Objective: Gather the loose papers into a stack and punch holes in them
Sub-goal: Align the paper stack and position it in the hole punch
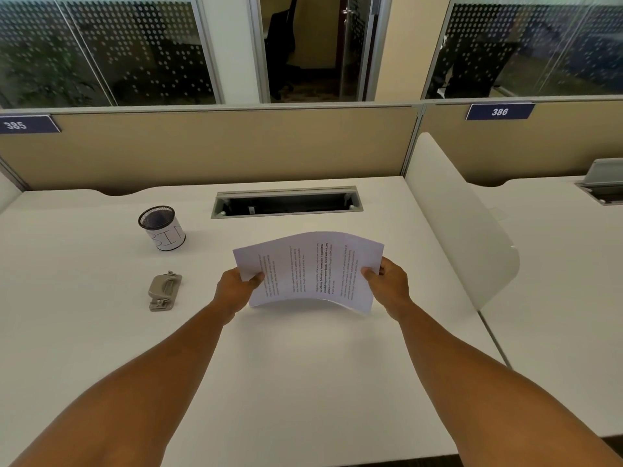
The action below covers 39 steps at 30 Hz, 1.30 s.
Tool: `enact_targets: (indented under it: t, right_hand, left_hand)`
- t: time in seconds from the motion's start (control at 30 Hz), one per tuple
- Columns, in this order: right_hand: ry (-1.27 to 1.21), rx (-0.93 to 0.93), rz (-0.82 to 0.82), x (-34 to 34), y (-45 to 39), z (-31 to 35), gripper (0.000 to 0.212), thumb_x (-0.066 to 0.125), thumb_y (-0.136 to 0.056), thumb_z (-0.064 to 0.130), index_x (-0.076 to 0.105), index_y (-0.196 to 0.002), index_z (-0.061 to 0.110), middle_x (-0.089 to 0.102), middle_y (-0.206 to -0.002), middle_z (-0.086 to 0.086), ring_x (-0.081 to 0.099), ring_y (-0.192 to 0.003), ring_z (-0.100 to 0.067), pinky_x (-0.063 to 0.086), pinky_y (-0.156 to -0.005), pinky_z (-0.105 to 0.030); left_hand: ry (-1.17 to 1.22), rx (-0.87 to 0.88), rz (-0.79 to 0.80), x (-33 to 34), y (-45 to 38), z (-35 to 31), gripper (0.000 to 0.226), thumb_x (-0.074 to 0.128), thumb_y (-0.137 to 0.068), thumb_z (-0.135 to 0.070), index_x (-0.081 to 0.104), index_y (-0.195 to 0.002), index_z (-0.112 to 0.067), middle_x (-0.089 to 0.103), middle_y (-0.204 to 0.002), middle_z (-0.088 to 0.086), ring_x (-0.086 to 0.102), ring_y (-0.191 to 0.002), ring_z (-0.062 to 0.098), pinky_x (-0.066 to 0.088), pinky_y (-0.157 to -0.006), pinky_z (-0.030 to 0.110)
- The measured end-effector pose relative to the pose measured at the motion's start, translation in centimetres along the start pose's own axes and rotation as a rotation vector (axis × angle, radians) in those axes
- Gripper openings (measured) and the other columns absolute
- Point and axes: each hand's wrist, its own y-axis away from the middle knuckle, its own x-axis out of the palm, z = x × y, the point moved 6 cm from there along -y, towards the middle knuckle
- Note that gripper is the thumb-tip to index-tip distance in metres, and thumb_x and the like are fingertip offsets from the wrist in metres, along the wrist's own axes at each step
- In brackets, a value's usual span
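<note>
A stack of printed white papers (308, 269) is held above the white desk (290, 372), bowed upward in the middle, text running sideways. My left hand (236, 289) pinches its left edge and my right hand (387, 281) pinches its right edge. A grey metal hole punch (164, 291) lies on the desk to the left of my left hand, apart from the papers.
A black mesh cup (162, 228) with a white label stands behind the punch. A cable slot (286, 202) is set into the desk's back. A beige partition runs behind, and a white divider (462, 224) borders the desk on the right.
</note>
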Motion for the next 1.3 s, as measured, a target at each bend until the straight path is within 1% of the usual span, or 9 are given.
enact_targets:
  t: [0.23,0.37,0.47,0.57,0.77,0.93,1.03,1.13,1.3]
  right_hand:
    - [-0.067,-0.033,-0.050,-0.1,-0.3,1.5,0.007,0.057,-0.095,0.023,0.059,-0.100,0.018,0.066,-0.101,-0.003,0.066,-0.084,-0.020,0.049,-0.061,-0.019]
    - [-0.121,-0.029,-0.078,-0.4,-0.6,1.9,0.010,0.055,-0.096,0.024,0.057,-0.102,0.016,0.065,-0.098,-0.003,0.064,-0.076,-0.014,0.050,-0.061,-0.021]
    - [-0.188,-0.009,-0.078,-0.5,-0.7,2.0,0.013,0.055,-0.096,0.024,0.058,-0.105,0.015,0.066,-0.098,-0.003,0.065,-0.078,-0.018,0.055,-0.069,-0.030]
    - [-0.230,0.009,-0.084,-0.7,-0.8,1.8,0.011,0.055,-0.096,0.023,0.058,-0.105,0.016,0.065,-0.095,-0.001,0.064,-0.076,-0.014,0.053,-0.064,-0.027]
    - [-0.315,0.041,-0.079,-1.0,-0.8,1.4,0.014,0.057,-0.094,0.021,0.060,-0.107,0.017,0.067,-0.095,0.001,0.066,-0.081,-0.017,0.055,-0.069,-0.030]
    - [-0.423,0.101,-0.086,-1.2,-0.7,1.2,0.013,0.060,-0.092,0.020,0.061,-0.105,0.019,0.068,-0.094,0.003,0.066,-0.081,-0.015,0.051,-0.063,-0.026]
    - [-0.483,0.142,-0.074,-1.1,-0.6,1.1,0.015,0.060,-0.092,0.018,0.061,-0.107,0.018,0.068,-0.097,0.001,0.066,-0.084,-0.018,0.053,-0.069,-0.032]
    - [-0.577,0.183,-0.057,-0.8,-0.6,1.1,0.015,0.059,-0.092,0.013,0.062,-0.106,0.017,0.068,-0.101,-0.002,0.065,-0.091,-0.023,0.055,-0.079,-0.039]
    - [-0.679,0.241,-0.027,0.2,-0.2,1.6,0.020,0.058,-0.092,0.008,0.061,-0.109,0.019,0.066,-0.110,-0.004,0.063,-0.097,-0.023,0.054,-0.082,-0.042]
  left_hand:
    - [0.123,0.015,-0.055,-0.6,0.0,-1.4,0.016,0.062,-0.095,-0.022,0.065,-0.110,-0.027,0.071,-0.100,-0.008,0.069,-0.089,0.018,0.057,-0.076,0.036]
    - [0.193,-0.010,-0.111,-0.9,0.0,-1.7,0.013,0.063,-0.096,-0.020,0.066,-0.107,-0.026,0.071,-0.100,-0.007,0.070,-0.087,0.017,0.056,-0.064,0.026]
    - [0.231,-0.048,-0.154,-1.1,-0.1,-1.7,0.010,0.063,-0.095,-0.021,0.067,-0.104,-0.021,0.070,-0.104,0.001,0.069,-0.092,0.025,0.054,-0.070,0.030]
    - [0.251,-0.083,-0.173,-1.2,-0.2,-1.6,0.012,0.063,-0.095,-0.025,0.065,-0.106,-0.020,0.069,-0.107,0.003,0.066,-0.095,0.029,0.053,-0.078,0.036]
    - [0.307,-0.126,-0.198,-1.5,-0.2,-1.1,0.017,0.067,-0.093,-0.030,0.067,-0.107,-0.021,0.070,-0.108,0.003,0.062,-0.099,0.025,0.045,-0.084,0.037]
    - [0.352,-0.162,-0.200,-1.8,0.0,-0.3,0.019,0.069,-0.091,-0.031,0.069,-0.108,-0.021,0.069,-0.106,0.003,0.059,-0.103,0.024,0.043,-0.088,0.037]
    - [0.389,-0.174,-0.180,-1.6,0.2,-0.3,0.024,0.069,-0.091,-0.030,0.067,-0.112,-0.017,0.068,-0.107,0.002,0.061,-0.103,0.021,0.046,-0.089,0.037]
    - [0.431,-0.189,-0.147,-1.2,0.3,-0.4,0.022,0.071,-0.090,-0.033,0.068,-0.100,-0.013,0.070,-0.103,-0.001,0.064,-0.102,0.016,0.049,-0.094,0.038]
    - [0.502,-0.140,-0.075,0.1,0.5,-1.9,0.034,0.067,-0.093,-0.030,0.064,-0.123,-0.016,0.071,-0.112,-0.005,0.066,-0.106,0.013,0.049,-0.100,0.039]
